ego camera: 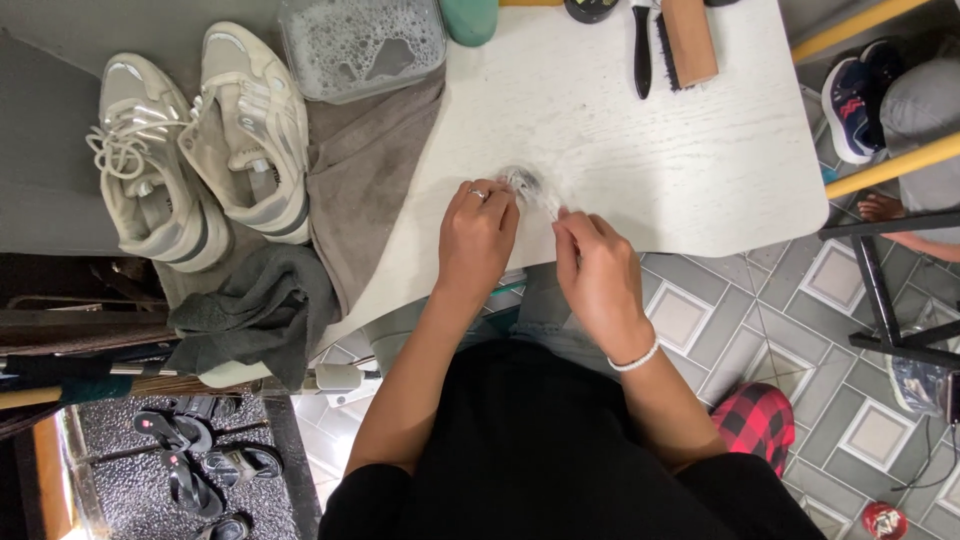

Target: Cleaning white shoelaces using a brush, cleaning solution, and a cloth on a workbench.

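Both hands work together at the near edge of the white table [640,150], and between them is a small pale bundle, most likely a shoelace [528,186] (it is blurred, so I cannot be fully sure). The left hand [477,235] has its fingers curled and pinches the bunched part of the shoelace against the table top; the right hand [597,265] pinches the other end between thumb and fingertips, at about 4 o'clock from the bundle. The two hands are near each other but not touching. At 10 o'clock from the hands stands a pair of pale sneakers [200,150] without laces in part, on a brown towel [365,170], and at 11 o'clock there is a clear tub of soapy water [360,42]. A wooden brush [688,40] and a black brush [641,50] lie at 1 o'clock, well apart from the hands. A dark grey cloth [260,310] hangs at 8 o'clock. To do this step well, I judge that the lace should be kept tight between the two pinches and rubbed in short parts, moving along it little by little, so that no part stays dirty and the wet end does not slip off the table edge
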